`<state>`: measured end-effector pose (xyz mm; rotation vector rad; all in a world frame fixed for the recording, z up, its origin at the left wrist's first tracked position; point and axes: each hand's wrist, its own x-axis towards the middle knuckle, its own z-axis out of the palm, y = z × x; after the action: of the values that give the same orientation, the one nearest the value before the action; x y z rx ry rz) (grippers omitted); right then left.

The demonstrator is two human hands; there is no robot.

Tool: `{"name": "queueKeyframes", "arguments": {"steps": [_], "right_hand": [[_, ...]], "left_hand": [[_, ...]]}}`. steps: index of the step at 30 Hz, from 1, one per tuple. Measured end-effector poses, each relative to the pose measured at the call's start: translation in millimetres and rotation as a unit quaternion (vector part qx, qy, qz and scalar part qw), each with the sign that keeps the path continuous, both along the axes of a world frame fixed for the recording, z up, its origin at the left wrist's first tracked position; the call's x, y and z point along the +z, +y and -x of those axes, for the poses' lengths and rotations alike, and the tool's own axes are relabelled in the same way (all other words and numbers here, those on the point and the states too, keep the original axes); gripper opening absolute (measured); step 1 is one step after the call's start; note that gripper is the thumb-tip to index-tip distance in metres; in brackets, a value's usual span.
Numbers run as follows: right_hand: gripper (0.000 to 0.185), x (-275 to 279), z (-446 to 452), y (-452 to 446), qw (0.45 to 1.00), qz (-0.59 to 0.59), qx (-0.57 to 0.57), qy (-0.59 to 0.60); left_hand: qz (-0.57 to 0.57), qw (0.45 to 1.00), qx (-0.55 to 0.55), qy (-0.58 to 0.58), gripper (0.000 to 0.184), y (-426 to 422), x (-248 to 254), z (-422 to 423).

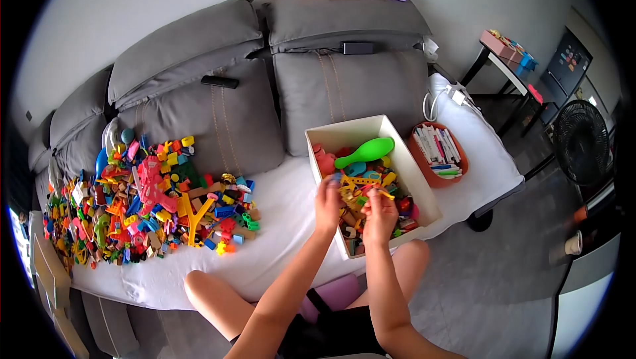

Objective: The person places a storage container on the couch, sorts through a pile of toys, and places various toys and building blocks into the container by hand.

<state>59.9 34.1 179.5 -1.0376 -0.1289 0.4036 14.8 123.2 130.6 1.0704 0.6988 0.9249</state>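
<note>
A white box (419,193) with assorted toys stands on the sofa in front of me. Over its left side is my left hand (327,203), its fingers closed around something small that I cannot make out. My right hand (380,216) is above the middle of the box in a pinch, with a small yellow and red piece at its fingertips. A green spoon-shaped toy (366,152) lies at the back of the box, beside a pink toy (323,159). Between my hands a yellow toy piece (361,181) shows over the other toys.
A big pile of toys (126,220) covers the left seat. An orange basket of markers (438,153) is right of the box. A remote (220,81) lies on a grey cushion (199,117). At far right stand a black fan (582,142) and a table (507,71).
</note>
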Motion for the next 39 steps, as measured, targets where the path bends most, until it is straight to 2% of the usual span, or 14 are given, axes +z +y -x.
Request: {"name": "queueKeyframes", "arguments": {"steps": [2,3,5,7,9,15,18,20,24,25,29,31,37,39], "right_hand": [[0.023,-33.4,-24.1,-2.4,0.997,0.008,-0.068,-0.02],[0.023,-22.4,-21.5,-6.5,0.991,0.101,-0.073,-0.051],[0.032,-43.8,-23.2,-8.3,0.991,0.115,-0.014,-0.071],[0.063,-24.6,6.7,2.9,0.983,0.169,-0.06,-0.026],[0.069,-62.0,24.7,18.9,0.974,0.142,-0.078,-0.161],[0.031,-91.2,100.3,111.6,0.869,0.203,0.28,-0.353],[0.034,-144.5,125.6,179.1,0.771,0.211,0.28,-0.531],[0.038,-162.0,133.8,222.9,0.756,0.214,0.299,-0.542],[0.047,-197.5,131.2,299.2,0.754,0.241,0.301,-0.532],[0.054,-184.7,131.7,306.6,0.756,0.285,0.363,-0.465],[0.077,-205.0,127.7,327.7,0.638,0.352,0.398,-0.557],[0.077,-201.6,128.6,332.0,0.611,0.362,0.425,-0.561],[0.036,-205.9,130.3,337.1,0.575,0.376,0.527,-0.5],[0.025,-217.1,137.0,318.9,0.608,0.292,0.435,-0.597]], "left_hand": [[-0.159,0.981,-0.064,0.091,0.032,-6.6,11.5,-13.2],[-0.226,0.966,-0.051,0.11,0.032,-9.7,12.6,-14.3],[-0.353,0.923,-0.013,0.153,0.032,-8.4,11.2,-7.1],[-0.332,0.935,0.017,0.126,0.024,-2.7,9.2,13.6],[-0.339,0.926,0.063,0.154,0.022,9.3,-17.3,42.8],[-0.386,0.84,0.201,0.324,0.026,66.9,-92.5,184.6],[-0.39,0.779,0.297,0.39,0.027,102.6,-110.7,260.9],[-0.351,0.747,0.338,0.454,0.025,119.0,-119.9,302.3],[-0.216,0.69,0.474,0.503,0.052,141.6,-129.5,321.2],[-0.186,0.68,0.498,0.505,0.052,145.8,-135.9,320.9],[-0.17,0.666,0.443,0.575,0.062,152.3,-140.9,307.5],[-0.16,0.666,0.447,0.575,0.062,152.2,-140.5,300.7],[-0.171,0.698,0.406,0.564,0.058,137.8,-155.9,290.4],[-0.208,0.703,0.41,0.543,0.049,128.9,-156.8,284.2]]}}
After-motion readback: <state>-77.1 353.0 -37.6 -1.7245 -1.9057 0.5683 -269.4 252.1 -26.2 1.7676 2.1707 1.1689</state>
